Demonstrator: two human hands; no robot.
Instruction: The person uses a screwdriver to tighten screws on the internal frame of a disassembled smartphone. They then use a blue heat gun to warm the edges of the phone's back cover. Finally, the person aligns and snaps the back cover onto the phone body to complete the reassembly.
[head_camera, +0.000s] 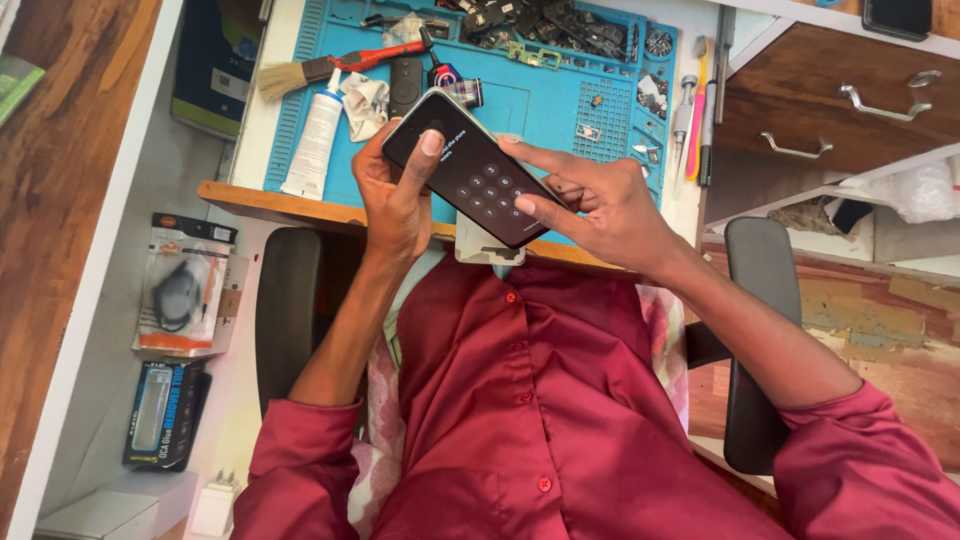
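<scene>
A black smartphone (470, 168) with a lit number keypad on its dark screen is tilted above the desk's front edge. My left hand (396, 190) grips it from the left side, thumb resting near the top of the screen. My right hand (600, 200) holds the phone's right edge, its thumb pressing on the keypad and its forefinger stretched along the upper edge. Both arms wear dark red sleeves. A white flat piece (480, 252) shows just under the phone.
A blue repair mat (540, 100) covers the desk, holding a brush (295, 75), a white tube (314, 135), a crumpled cloth (365, 102), small parts (545, 30) and screwdrivers (695, 110). Wooden drawers (840, 100) stand right. Packaged items (185, 290) lie on the left shelf. Black chair armrests (760, 340) flank me.
</scene>
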